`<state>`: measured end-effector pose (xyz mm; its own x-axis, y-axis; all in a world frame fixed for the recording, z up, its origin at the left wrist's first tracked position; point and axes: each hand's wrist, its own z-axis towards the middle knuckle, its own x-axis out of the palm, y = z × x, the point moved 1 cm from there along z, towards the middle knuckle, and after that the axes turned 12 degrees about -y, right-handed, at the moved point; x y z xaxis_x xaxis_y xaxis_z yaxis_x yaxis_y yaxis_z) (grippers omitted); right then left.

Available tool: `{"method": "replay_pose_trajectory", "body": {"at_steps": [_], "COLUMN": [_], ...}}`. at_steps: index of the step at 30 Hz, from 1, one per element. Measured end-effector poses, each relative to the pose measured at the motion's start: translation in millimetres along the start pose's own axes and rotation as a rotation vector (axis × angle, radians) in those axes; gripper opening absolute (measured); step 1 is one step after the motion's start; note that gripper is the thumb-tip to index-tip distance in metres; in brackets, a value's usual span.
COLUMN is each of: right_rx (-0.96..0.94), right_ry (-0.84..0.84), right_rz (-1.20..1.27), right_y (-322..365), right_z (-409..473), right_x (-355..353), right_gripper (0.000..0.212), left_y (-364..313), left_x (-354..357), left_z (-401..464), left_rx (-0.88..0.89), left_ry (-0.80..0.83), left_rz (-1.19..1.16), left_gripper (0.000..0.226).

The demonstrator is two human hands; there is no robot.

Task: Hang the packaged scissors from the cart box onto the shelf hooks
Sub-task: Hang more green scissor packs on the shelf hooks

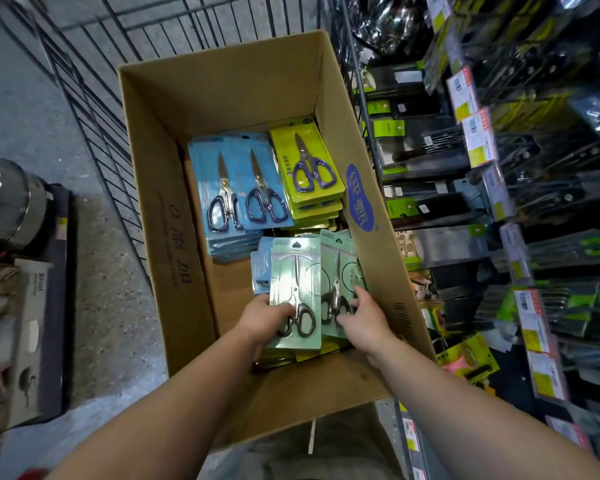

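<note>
Packaged scissors [296, 299] on a pale green card, sealed under clear plastic, show silver blades pointing away from the person and black loop handles at the near end; a hang hole sits at the card's far edge. This pack lies in the near part of the cardboard box [174, 216], on top of more green packs. The left hand [267, 318] grips its near left corner, thumb curled over the handles and the other fingers under the card. Just beside it a second green pack [340, 289] holds a similar pair, and the right hand [362, 318] pinches its near right edge with curled fingers. Farther in the box lie blue packs [238, 192] and yellow-green packs [307, 164], each stacked, with dark-handled scissors. The box stands in a wire cart [94, 109]. To the right, shelves [499, 168] carry hanging goods and price tags.
</note>
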<state>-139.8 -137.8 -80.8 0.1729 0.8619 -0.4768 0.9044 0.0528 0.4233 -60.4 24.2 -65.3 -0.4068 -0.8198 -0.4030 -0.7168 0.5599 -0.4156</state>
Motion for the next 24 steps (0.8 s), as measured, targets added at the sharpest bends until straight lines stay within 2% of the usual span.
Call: {"method": "replay_pose_trajectory", "body": {"at_steps": [4, 10, 13, 19, 24], "right_rx": [0.075, 0.099, 0.114, 0.136, 0.158], "right_ry": [-0.031, -0.149, -0.150, -0.146, -0.131], "right_rz": [0.026, -0.039, 0.003, 0.081, 0.204], "right_y": [1.8, 3.7, 4.7, 10.6, 17.6], "right_z": [4.3, 7.8, 8.9, 8.8, 10.9], "right_x": [5.9, 16.1, 16.6, 14.4, 16.8], "right_gripper": [0.070, 0.076, 0.078, 0.063, 0.069], "left_y": [-3.2, -1.6, -0.7, -1.5, -1.8], "left_x": [1.9, 7.3, 6.0, 7.8, 8.2], "left_z": [0.2, 3.8, 5.0, 6.3, 7.6], "left_rx": [0.005, 0.070, 0.064, 0.049, 0.046], "left_ry": [0.019, 0.006, 0.022, 0.028, 0.042], "left_rz": [0.004, 0.087, 0.079, 0.028, 0.012], "left_gripper": [0.019, 0.024, 0.025, 0.022, 0.027]}}
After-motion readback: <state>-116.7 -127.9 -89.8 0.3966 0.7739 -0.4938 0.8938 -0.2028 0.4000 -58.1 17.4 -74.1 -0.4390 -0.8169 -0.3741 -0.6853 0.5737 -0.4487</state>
